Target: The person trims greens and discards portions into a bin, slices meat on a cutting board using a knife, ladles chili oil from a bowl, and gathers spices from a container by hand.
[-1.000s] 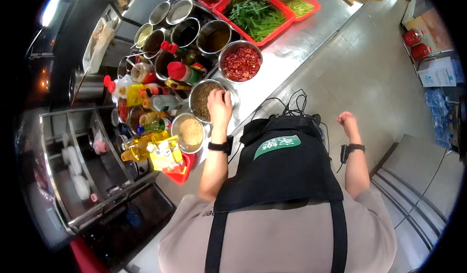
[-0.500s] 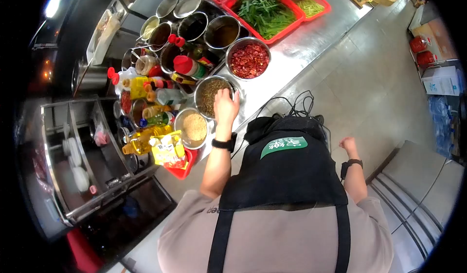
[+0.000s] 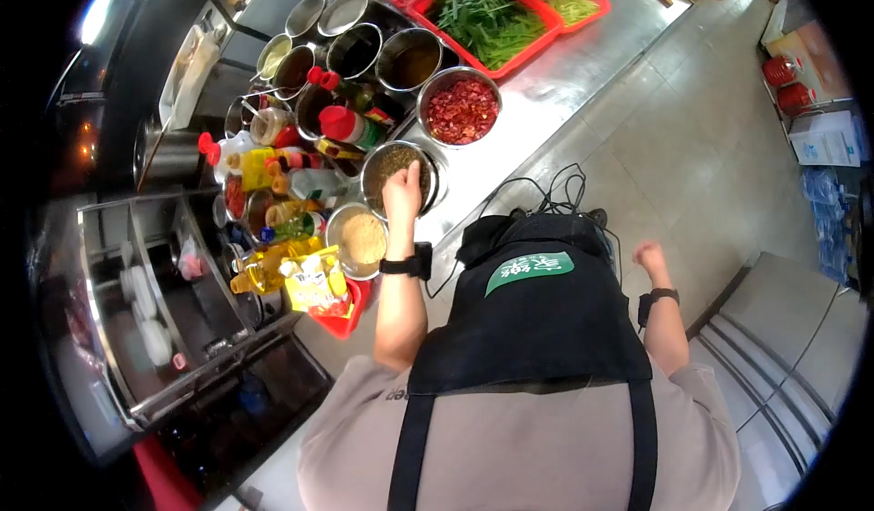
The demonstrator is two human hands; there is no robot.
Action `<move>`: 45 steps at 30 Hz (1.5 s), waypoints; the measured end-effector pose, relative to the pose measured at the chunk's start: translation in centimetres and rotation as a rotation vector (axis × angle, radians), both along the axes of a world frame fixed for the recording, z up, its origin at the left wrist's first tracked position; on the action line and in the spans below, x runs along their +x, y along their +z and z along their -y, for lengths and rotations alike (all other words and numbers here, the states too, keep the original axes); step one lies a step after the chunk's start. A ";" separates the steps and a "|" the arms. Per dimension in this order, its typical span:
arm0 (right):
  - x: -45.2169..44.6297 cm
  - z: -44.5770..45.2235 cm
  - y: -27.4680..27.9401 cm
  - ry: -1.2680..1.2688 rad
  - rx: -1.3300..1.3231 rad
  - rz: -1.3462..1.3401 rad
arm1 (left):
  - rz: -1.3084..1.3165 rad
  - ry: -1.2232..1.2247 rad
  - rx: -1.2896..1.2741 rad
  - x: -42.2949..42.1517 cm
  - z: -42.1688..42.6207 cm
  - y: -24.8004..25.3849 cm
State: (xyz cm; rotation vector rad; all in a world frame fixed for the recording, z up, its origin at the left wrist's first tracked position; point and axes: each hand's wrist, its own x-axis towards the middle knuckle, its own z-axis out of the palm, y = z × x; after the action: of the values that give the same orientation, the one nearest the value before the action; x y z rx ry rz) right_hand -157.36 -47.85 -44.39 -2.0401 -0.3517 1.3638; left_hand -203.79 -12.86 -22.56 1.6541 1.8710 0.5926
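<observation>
My left hand (image 3: 401, 192) is over a steel bowl of dark dried spice (image 3: 392, 161), which looks like peppercorns. Its fingers are curled closed with the thumb alongside, and what lies inside them is hidden. A bowl of pale tan granules (image 3: 363, 237) stands just below that spice, and a bowl of chopped red chillies (image 3: 462, 111) is above it to the right. Out to the right of the black apron (image 3: 537, 320), my right hand (image 3: 649, 256) hangs over the floor with fingers curled and nothing visible in them.
Oil and sauce bottles (image 3: 296, 183) crowd left of the bowls. Steel pots (image 3: 410, 59) of dark liquids stand behind, beside a red tray (image 3: 549, 33) of cut greens. Black cables (image 3: 569, 188) trail past the counter edge (image 3: 537, 138). A metal rack (image 3: 187, 365) is at lower left.
My left hand has drawn back slightly toward me and left over the dark spice, its fingers now more tightly curled. My right hand has risen slightly.
</observation>
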 end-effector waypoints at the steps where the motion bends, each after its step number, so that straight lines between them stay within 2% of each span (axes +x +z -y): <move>1: 0.2 0.3 -0.2 0.018 -0.004 0.020 | -0.028 0.005 0.041 -0.5 -0.4 -0.1; 2: 0.8 1.2 -1.3 0.019 -0.005 0.020 | -0.051 0.018 0.107 -1.2 -0.9 -0.6; 4: 1.6 2.4 -2.9 0.345 0.149 0.246 | 0.007 0.073 0.023 -1.7 -1.4 1.6; 5: 1.8 2.2 -2.6 0.346 0.149 0.245 | -0.004 0.120 0.044 -2.0 -1.7 2.0; 7: 2.2 1.5 -1.6 0.005 -0.096 -0.091 | 0.029 0.135 0.109 -2.3 -1.9 3.5; 8: 2.2 1.5 -1.6 0.006 -0.096 -0.092 | 0.057 0.164 0.121 -2.1 -2.0 4.6; 10: 2.3 1.6 -1.6 0.385 -0.036 0.239 | 0.096 0.183 0.122 -2.3 -2.2 5.4; 14: 1.6 0.9 -0.9 0.307 0.018 0.231 | 0.144 0.173 0.194 -3.4 -2.6 5.2; 16: 1.2 0.3 -0.2 -0.015 -0.069 0.017 | 0.154 0.165 0.211 -3.0 -2.1 6.2; 21: 0.9 -0.2 1.4 0.078 -0.047 0.064 | 0.191 0.167 0.175 -2.9 -1.7 6.1; 23: 1.0 -0.1 1.4 0.099 -0.048 0.084 | 0.069 0.072 0.147 -2.8 -1.6 4.9; 26: 1.0 -0.3 1.4 0.074 -0.064 0.061 | 0.041 -0.153 0.049 -2.6 -1.5 2.2; 30: 1.0 -0.3 1.5 0.048 -0.045 0.061 | -0.172 -0.227 -0.057 -1.5 -0.1 -0.5; 36: 0.6 -0.5 2.6 0.035 0.007 0.076 | -0.174 -0.255 -0.101 -0.7 0.7 0.9; 39: 0.8 0.0 1.9 0.029 0.037 0.112 | -0.264 -0.346 -0.153 -0.5 0.9 1.9; 45: 0.7 -0.4 2.4 0.018 0.042 0.186 | -0.142 -0.307 -0.200 -1.0 0.6 0.8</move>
State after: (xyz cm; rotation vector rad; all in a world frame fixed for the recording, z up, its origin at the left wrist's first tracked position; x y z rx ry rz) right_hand -156.69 -47.48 -42.01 -2.1386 -0.4766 1.1704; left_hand -204.78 -13.41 -21.74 1.8373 1.6614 0.1593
